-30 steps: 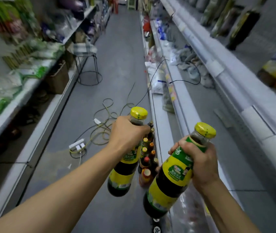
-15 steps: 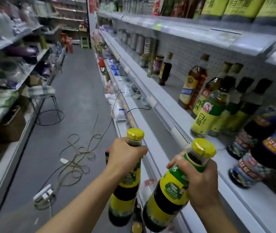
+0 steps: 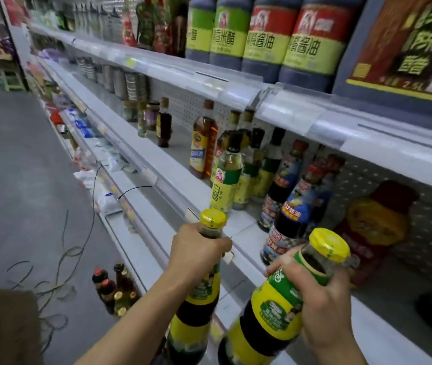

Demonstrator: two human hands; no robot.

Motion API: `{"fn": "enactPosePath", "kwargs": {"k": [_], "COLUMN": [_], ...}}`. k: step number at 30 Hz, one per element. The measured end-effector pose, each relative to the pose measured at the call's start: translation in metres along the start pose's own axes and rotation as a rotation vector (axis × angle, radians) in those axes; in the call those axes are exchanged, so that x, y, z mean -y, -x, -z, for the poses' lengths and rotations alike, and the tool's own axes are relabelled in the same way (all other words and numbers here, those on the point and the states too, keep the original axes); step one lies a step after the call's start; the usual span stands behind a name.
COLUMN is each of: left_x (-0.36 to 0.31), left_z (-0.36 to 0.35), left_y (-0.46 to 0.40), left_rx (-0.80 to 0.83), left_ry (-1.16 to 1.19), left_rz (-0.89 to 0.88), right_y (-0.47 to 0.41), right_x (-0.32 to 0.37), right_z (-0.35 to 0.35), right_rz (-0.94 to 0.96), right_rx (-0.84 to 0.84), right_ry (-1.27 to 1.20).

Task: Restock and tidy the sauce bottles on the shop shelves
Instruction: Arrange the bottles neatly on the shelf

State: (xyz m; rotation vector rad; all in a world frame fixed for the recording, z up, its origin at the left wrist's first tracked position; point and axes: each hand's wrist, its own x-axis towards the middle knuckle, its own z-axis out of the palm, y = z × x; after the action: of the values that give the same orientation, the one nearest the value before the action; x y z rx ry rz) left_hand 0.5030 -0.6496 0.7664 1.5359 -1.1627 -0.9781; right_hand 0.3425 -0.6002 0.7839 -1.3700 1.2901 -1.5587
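Head view has swung up from the aisle floor to the sauce shelf, where the left hand and right hand each grip a yellow-capped bottle's neck, ready for placing.

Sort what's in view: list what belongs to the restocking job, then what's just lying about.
Job: left hand gripping a yellow-capped bottle; right hand gripping a second yellow-capped bottle; middle shelf; floor bottles.
Lying about: floor cables; white bags.
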Motion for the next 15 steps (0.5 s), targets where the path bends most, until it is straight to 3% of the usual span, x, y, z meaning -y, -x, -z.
{"fn": "enactPosePath", "kwargs": {"k": [15], "left_x": [-0.044], "left_z": [-0.095], "left_y": [0.021], "left_rx": [0.251], "left_ry": [0.077], "left_rz": [-0.120], "right_y": [0.011], "right_x": [0.016], "right_z": [0.095], "right_rz": [-0.032], "right_rx": [-0.292], "right_ry": [-0.020]}}
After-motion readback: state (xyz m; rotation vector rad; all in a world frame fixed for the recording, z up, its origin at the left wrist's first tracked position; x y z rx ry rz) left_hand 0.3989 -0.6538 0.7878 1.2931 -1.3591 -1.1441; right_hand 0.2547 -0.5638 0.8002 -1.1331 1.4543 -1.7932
